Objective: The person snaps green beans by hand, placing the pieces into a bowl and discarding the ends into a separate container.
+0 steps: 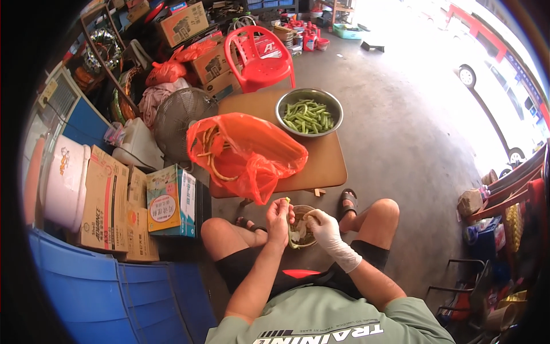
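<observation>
My bare left hand [278, 221] is closed in a pinch, and a small green tip of a bean pokes out above its fingertips. Close beside it is my right hand [331, 230] in a white glove, fingers curled in; whatever they hold is hidden. Both are over a round container [305, 210] of pale and green scraps on the floor between my feet. On the low brown table [326, 166] ahead lies an open red plastic bag [258, 146] with long yellowish-brown bean pods [213, 157] inside. A steel bowl [280, 117] of cut green beans [309, 116] stands at the table's far right.
A red plastic chair [260, 57] stands behind the table. To the left are a floor fan [182, 117], cardboard boxes [103, 200] and blue bins [86, 286]. Black-framed chairs [458, 289] and clutter line the right side. Grey concrete floor [401, 137] stretches toward the bright doorway.
</observation>
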A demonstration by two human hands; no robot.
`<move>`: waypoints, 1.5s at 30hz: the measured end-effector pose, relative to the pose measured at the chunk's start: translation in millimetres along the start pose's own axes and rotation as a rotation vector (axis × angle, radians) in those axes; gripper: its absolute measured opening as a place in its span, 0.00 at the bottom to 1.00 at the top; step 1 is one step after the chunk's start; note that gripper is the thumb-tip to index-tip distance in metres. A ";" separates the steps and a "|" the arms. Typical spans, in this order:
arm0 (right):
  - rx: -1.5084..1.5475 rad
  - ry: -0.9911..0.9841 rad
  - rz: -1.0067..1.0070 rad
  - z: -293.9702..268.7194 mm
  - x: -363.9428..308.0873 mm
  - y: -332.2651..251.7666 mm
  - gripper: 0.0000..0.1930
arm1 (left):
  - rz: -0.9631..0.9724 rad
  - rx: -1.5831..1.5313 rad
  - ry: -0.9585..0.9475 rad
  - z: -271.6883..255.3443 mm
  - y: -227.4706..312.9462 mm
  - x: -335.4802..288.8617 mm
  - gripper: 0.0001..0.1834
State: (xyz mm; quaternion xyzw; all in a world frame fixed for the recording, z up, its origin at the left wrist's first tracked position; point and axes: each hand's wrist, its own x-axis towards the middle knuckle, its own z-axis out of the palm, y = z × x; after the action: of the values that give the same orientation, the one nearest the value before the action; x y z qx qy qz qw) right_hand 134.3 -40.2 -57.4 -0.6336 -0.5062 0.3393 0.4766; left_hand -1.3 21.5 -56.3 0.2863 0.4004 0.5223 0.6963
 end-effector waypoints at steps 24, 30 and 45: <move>0.311 -0.125 0.188 -56.6 49.9 -8.7 0.07 | -0.082 0.730 -0.387 -18.0 27.4 -26.7 0.09; -0.533 -0.447 -0.466 -60.0 38.4 -29.8 0.10 | -0.074 0.944 -0.464 -20.0 38.3 -21.8 0.11; -0.394 0.081 -0.059 -39.5 55.3 33.4 0.08 | 0.051 0.825 -0.187 -38.6 17.6 -46.7 0.11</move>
State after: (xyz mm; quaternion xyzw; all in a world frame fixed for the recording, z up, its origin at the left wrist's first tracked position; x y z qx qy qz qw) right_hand 195.2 1.8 -73.7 -0.7127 -0.5615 0.1940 0.3729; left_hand -49.4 -18.9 -49.7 0.5972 0.5038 0.3071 0.5433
